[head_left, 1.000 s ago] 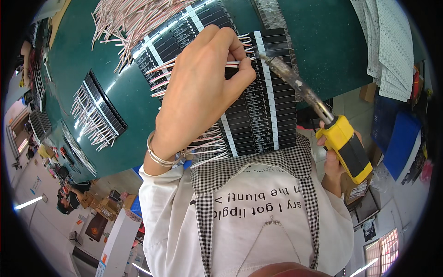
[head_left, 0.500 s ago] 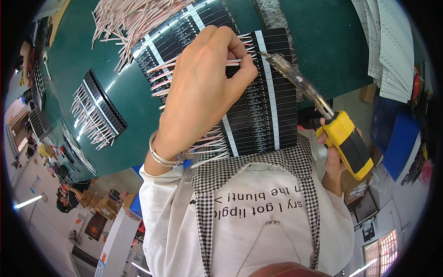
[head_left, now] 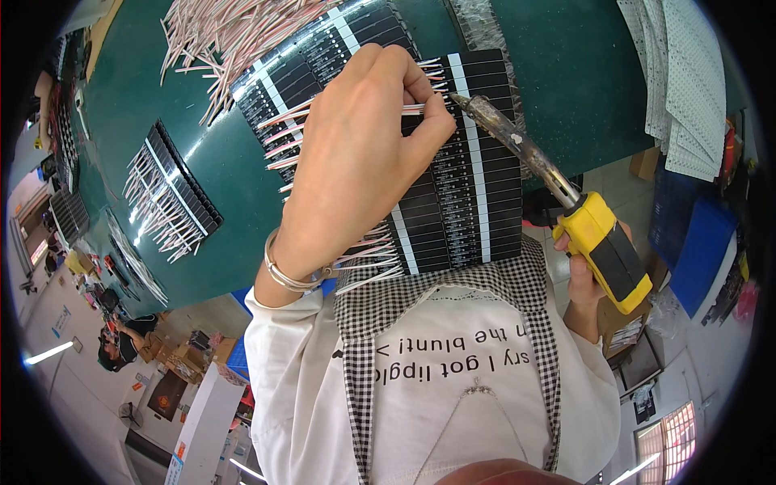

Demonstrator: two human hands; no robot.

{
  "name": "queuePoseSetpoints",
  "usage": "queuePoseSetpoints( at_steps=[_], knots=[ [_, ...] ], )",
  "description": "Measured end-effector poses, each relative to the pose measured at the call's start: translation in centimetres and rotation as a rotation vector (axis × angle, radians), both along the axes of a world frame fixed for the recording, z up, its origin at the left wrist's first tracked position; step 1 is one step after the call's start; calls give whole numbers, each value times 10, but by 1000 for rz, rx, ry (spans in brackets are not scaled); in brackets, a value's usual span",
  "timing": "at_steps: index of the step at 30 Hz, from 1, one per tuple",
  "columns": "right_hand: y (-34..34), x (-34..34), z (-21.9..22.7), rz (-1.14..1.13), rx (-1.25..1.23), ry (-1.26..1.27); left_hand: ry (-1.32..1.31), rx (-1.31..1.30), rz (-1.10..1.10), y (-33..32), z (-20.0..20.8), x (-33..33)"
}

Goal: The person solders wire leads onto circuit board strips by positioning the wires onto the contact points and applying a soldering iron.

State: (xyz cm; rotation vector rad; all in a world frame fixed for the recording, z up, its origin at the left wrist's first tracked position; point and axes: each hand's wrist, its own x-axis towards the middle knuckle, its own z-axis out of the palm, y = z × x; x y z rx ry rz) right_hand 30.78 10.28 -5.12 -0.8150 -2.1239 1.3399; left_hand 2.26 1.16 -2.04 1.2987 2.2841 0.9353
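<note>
The left hand (head_left: 364,162) is curled over a block of black strips (head_left: 453,194) on the green table (head_left: 234,170), its thumb and fingertips pinching a thin pink-and-white wire (head_left: 404,107) against the top of the block. The right hand (head_left: 580,279), low at the right off the table's edge, is clenched around the yellow handle of a soldering iron (head_left: 566,202); the long metal tip reaches up to the wire's end, just beside the left thumb. The block lies at the near edge of the table, its lower end touching the checked apron (head_left: 453,299). Loose wires (head_left: 226,32) are heaped at the far left, and a smaller wired block (head_left: 174,194) lies well apart to the left, with bare green surface between. White perforated sheets (head_left: 687,81) hang over the right edge.
</note>
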Motion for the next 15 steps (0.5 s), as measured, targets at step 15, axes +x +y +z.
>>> queuePoseSetpoints(
  at_steps=[15],
  knots=[
    [-5, -6, 1, -112, -61, 54, -7, -8, 5, 0, 2, 0]
  ],
)
